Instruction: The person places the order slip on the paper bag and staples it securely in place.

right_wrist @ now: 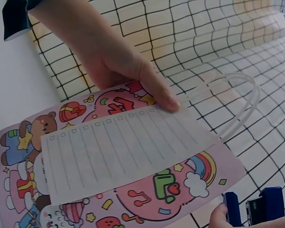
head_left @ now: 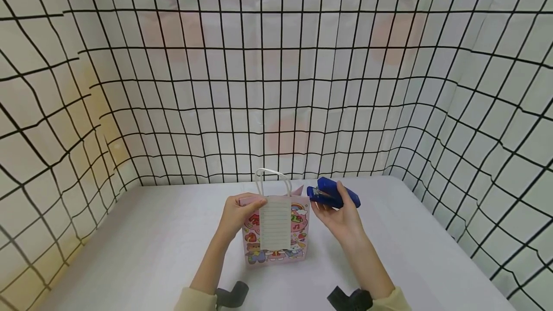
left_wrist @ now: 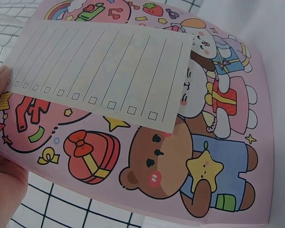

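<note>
A pink paper gift bag (head_left: 276,256) with cartoon animals stands upright on the table, its white handle (head_left: 273,172) sticking up. Against its front lies a lined checklist sheet (head_left: 275,227), top edge near the bag's rim. My left hand (head_left: 235,215) pinches sheet and bag together at the upper left, thumb in front, as the right wrist view also shows. Just right of the bag's top corner, my right hand (head_left: 341,217) holds a blue stapler (head_left: 332,193), its jaws apart and facing the bag. In the right wrist view the stapler (right_wrist: 232,209) shows at the lower right corner.
The white table (head_left: 151,239) spreads around the bag. Walls of white sheeting with a black grid (head_left: 281,85) rise at the back and both sides. Dark wrist mounts (head_left: 233,294) sit by both cuffs.
</note>
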### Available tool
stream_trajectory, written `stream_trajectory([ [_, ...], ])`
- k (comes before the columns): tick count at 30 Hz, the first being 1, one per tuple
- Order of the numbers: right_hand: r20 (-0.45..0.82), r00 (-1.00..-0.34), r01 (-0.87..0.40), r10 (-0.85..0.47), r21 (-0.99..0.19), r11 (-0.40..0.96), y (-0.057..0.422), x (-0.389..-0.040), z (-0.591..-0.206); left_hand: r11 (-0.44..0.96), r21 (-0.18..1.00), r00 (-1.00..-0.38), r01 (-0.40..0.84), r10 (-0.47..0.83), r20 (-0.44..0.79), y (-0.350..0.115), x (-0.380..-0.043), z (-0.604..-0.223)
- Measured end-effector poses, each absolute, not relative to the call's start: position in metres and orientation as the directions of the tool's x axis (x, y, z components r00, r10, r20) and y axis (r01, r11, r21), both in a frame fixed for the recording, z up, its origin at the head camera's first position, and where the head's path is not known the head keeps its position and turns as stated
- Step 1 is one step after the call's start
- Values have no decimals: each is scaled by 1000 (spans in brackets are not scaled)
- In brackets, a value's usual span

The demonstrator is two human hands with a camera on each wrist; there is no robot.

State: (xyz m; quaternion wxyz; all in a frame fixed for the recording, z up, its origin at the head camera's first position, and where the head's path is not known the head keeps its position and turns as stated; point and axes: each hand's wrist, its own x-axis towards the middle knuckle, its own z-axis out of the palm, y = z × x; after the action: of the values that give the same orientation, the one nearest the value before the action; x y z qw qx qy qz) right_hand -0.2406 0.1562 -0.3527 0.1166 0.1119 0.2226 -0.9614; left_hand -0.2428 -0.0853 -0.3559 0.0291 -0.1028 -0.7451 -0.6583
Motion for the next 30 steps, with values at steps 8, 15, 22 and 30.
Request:
stream_trajectory([
  [8, -271, -955, 236, -122, -443, -865, 152, -245, -337, 85, 977, -976, 194, 119, 183, -90, -263, -381],
  [15, -206, -977, 164, -59, -541, -825, 145, -245, -324, 84, 974, -972, 210, 121, 199, -90, -264, -381],
  [22, -79, -997, 65, -11, -730, -680, 135, -250, -314, 81, 976, -974, 204, 119, 194, -90, -262, -382],
  [30, -9, -1000, -3, 20, -824, -566, 125, -256, -310, 78, 973, -971, 215, 127, 204, -90, -262, -383],
])
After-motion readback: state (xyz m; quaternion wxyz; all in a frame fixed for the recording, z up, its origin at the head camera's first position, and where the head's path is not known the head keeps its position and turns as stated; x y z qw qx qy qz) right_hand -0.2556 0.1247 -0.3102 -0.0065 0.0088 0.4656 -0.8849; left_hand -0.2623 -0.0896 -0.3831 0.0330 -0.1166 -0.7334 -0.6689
